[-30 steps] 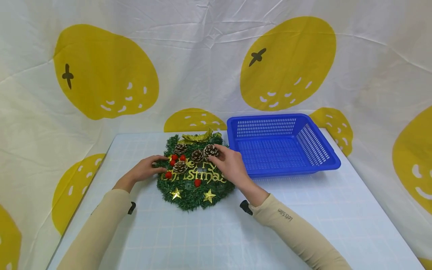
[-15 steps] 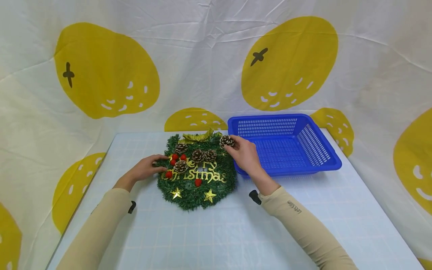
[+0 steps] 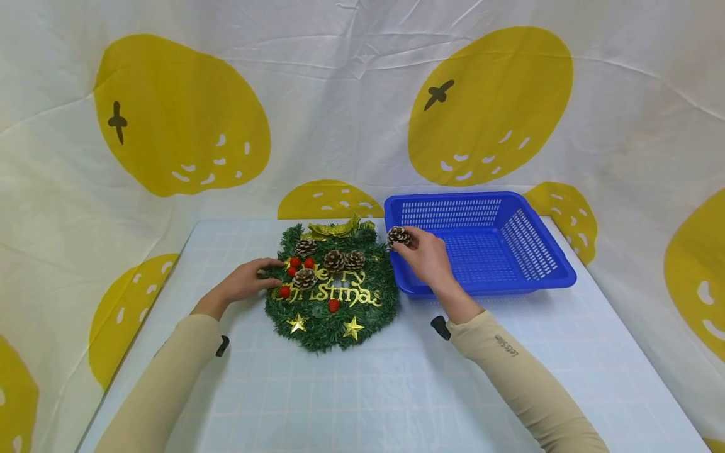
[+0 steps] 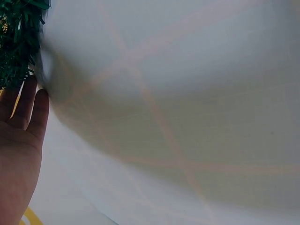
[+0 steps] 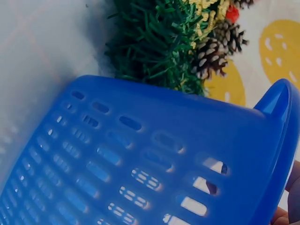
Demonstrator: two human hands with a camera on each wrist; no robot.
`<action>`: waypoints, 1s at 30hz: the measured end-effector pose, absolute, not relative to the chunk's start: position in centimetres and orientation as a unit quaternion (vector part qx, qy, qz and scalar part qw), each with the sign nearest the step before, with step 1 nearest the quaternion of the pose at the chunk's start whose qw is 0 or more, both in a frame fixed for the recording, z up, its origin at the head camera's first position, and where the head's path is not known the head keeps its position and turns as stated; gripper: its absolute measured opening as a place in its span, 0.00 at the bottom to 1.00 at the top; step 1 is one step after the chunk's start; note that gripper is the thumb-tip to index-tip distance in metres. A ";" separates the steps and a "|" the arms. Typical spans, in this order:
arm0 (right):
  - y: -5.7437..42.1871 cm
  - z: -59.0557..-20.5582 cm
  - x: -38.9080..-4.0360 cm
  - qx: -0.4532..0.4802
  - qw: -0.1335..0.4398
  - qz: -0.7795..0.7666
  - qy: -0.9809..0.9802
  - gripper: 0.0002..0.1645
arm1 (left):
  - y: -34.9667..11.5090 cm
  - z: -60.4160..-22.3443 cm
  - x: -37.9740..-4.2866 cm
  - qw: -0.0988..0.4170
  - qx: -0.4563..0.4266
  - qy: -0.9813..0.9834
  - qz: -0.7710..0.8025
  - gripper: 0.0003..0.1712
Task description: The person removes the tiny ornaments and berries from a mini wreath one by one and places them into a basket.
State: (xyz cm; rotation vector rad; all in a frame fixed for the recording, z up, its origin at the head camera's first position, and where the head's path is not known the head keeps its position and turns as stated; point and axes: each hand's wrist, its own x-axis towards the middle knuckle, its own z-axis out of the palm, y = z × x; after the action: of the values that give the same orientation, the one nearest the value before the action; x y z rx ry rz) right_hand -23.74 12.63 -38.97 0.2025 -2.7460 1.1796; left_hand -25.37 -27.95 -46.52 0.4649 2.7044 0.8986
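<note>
A green Christmas wreath (image 3: 323, 327) with gold lettering, red berries, stars and pinecones lies on the table. At its left edge rests my left hand (image 3: 247, 280), thumb and fingers apart; the left wrist view shows straight fingers against the wreath's tinsel (image 4: 21, 42). My right hand (image 3: 426, 257) pinches a pinecone (image 3: 399, 237) at the left rim of the blue basket (image 3: 453, 291). Fingers of the right hand (image 5: 293, 192) peek in at the edge of the right wrist view, mostly hidden behind the basket's wall (image 5: 201, 126), and the held pinecone is out of sight there.
The basket stands at the back right, right beside the wreath, with slotted walls and a bare floor. A light checked cloth (image 3: 351, 402) covers the table. Behind hangs a white curtain (image 3: 340, 113) printed with yellow fruit.
My right hand has carried the pinecone rightward from above the wreath's upper right to the basket's rim, uncovering another pinecone on the wreath. My left hand has stayed at the wreath's edge.
</note>
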 end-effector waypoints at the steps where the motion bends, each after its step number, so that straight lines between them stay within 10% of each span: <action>1: 12.7 -38.9 -23.8 0.065 0.074 0.394 -0.914 0.30 | -27.9 -46.5 -25.4 0.126 0.161 0.930 0.307 0.32; 30: 15.1 -39.3 -23.6 0.069 0.034 0.330 -0.941 0.27 | -27.7 -46.4 -25.2 0.123 0.163 0.930 0.306 0.31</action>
State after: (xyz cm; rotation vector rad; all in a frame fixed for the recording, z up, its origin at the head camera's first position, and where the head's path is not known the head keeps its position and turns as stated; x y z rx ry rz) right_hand -23.62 15.09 -39.28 0.2126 -2.8942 1.0139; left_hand -25.21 -27.73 -46.37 0.4769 2.7121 0.8920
